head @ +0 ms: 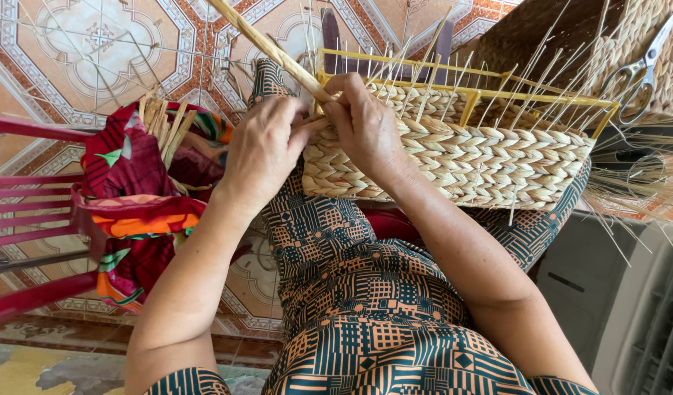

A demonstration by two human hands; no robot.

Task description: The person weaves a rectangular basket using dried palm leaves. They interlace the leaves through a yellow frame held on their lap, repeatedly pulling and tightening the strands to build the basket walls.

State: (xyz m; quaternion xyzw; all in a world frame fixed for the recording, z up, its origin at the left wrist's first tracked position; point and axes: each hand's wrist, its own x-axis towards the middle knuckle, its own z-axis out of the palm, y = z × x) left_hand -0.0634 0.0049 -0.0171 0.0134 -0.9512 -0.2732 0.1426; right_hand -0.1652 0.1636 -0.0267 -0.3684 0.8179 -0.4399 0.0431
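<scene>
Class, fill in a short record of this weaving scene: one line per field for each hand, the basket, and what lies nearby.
Left hand: pinches a pale fibre strand at the basket corner
Right hand: fingers press on the same corner
Basket: half-woven, on the lap, around a yellow frame
Left side: colourful cloth on a red chair
Upper right: scissors

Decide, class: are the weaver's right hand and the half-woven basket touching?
Touching. The head view shows the right hand resting on the woven basket at its upper left corner, fingers pressed against the braided wall.
</scene>
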